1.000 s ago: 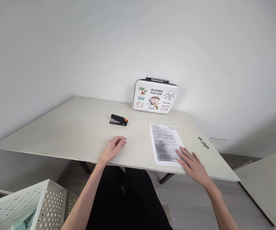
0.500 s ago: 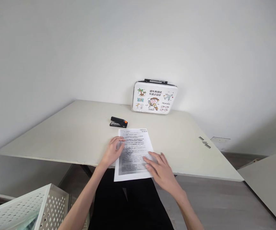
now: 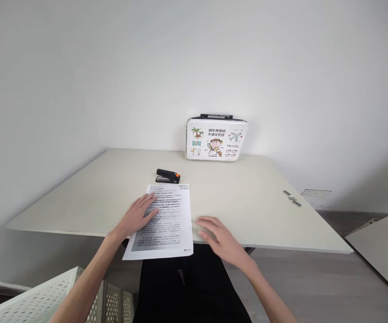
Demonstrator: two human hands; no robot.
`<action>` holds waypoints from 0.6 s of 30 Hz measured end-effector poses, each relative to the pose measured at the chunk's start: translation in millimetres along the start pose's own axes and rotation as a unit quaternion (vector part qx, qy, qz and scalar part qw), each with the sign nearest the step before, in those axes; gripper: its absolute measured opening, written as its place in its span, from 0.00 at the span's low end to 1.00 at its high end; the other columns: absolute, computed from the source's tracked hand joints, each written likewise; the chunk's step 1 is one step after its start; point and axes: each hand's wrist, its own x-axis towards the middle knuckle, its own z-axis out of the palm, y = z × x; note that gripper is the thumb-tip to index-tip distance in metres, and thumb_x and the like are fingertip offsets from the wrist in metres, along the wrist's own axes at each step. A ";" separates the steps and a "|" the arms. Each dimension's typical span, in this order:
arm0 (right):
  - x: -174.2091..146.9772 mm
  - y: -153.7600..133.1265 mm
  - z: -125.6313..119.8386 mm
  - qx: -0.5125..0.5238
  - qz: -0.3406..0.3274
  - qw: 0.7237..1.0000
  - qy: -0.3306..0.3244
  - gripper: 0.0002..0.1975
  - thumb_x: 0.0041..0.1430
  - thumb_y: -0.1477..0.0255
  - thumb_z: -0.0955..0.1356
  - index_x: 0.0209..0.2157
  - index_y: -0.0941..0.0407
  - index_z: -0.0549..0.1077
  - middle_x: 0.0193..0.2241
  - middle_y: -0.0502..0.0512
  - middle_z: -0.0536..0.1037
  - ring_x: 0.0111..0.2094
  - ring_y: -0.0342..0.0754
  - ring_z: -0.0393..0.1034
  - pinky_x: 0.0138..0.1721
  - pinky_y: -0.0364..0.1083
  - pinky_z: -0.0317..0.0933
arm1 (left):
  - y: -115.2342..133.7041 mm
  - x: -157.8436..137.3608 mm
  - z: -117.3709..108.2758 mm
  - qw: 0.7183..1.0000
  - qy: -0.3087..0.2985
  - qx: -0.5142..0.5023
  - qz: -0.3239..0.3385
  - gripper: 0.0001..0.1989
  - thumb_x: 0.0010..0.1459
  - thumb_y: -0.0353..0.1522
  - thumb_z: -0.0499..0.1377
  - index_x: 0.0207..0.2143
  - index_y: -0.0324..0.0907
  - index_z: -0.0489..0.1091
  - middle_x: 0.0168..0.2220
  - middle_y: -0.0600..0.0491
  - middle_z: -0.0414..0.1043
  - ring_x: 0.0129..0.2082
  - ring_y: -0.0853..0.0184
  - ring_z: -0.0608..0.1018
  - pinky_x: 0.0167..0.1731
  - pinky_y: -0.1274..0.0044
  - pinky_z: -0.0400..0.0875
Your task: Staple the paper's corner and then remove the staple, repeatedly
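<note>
A printed sheet of paper (image 3: 170,220) lies on the table, its near edge sticking out past the table's front. My left hand (image 3: 136,217) rests on the sheet's left side, fingers stretched out over the print. To the right of the paper, my right hand (image 3: 219,237) is apart from it, fingers loosely bent and holding nothing. A black stapler (image 3: 167,176) with an orange patch sits just beyond the sheet's top edge. Whether more sheets lie beneath the top one, I cannot tell.
At the back, a white case (image 3: 216,140) with cartoon prints and a black handle leans on the wall. Several small grey staple strips (image 3: 292,198) lie near the right edge of the table (image 3: 86,193). White perforated baskets (image 3: 45,294) stand below at left.
The paper has moved left with my left hand on it. My right hand has come off the sheet and is beside it. The view has shifted slightly.
</note>
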 end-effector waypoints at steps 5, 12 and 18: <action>-24.8 62.7 -57.6 -0.020 0.048 0.997 0.065 0.22 0.71 0.52 0.61 0.55 0.46 0.76 0.59 0.56 0.76 0.59 0.57 0.70 0.58 0.57 0.68 | -17.9 -2.6 -8.0 0.999 0.028 0.015 -0.011 0.36 0.70 0.55 0.47 0.73 0.53 0.52 0.75 0.55 0.46 0.74 0.53 0.52 0.70 0.59 0.50; -60.1 110.9 -106.8 0.012 0.176 0.962 0.206 0.23 0.67 0.48 0.63 0.46 0.50 0.79 0.52 0.58 0.82 0.55 0.59 0.73 0.56 0.53 0.67 | -32.8 4.7 -13.2 0.998 0.014 0.035 -0.049 0.37 0.67 0.58 0.48 0.71 0.52 0.58 0.73 0.54 0.53 0.74 0.50 0.54 0.70 0.57 0.50; -53.7 98.5 -96.7 -0.023 0.173 0.961 0.214 0.24 0.66 0.47 0.64 0.42 0.51 0.81 0.49 0.58 0.83 0.48 0.57 0.76 0.32 0.45 0.66 | -32.9 8.3 -10.9 0.997 0.018 0.044 -0.057 0.37 0.67 0.58 0.47 0.71 0.53 0.59 0.73 0.55 0.53 0.73 0.51 0.54 0.70 0.57 0.48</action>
